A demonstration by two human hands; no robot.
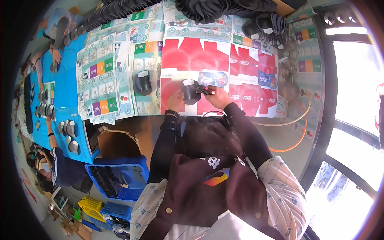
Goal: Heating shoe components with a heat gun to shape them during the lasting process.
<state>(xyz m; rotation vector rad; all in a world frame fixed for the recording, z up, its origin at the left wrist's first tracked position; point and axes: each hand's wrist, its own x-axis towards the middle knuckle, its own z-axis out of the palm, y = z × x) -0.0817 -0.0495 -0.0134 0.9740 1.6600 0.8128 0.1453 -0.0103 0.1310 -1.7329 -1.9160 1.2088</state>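
Observation:
In my left hand [175, 101] is a black curved, cup-like piece [192, 97] with a pale patch at its upper edge. My left fingers are closed on its left side. My right hand [218, 98] grips a small dark hand tool [205, 91] with red parts, its front end close against the piece's right side. Whether the tool touches the piece, I cannot tell. Both hands are above the near edge of a red and white printed sheet [196, 56]. Left of them a similar black piece [143, 84] rests on the printed sheets.
Stacks of black curved pieces [264, 30] line the table's far side. Printed sheets [96, 80] lie at left. An orange hose [304, 132] loops at right. Beside me on the left stands a blue basket [138, 194] holding black pieces. Other people work at a blue table [72, 96].

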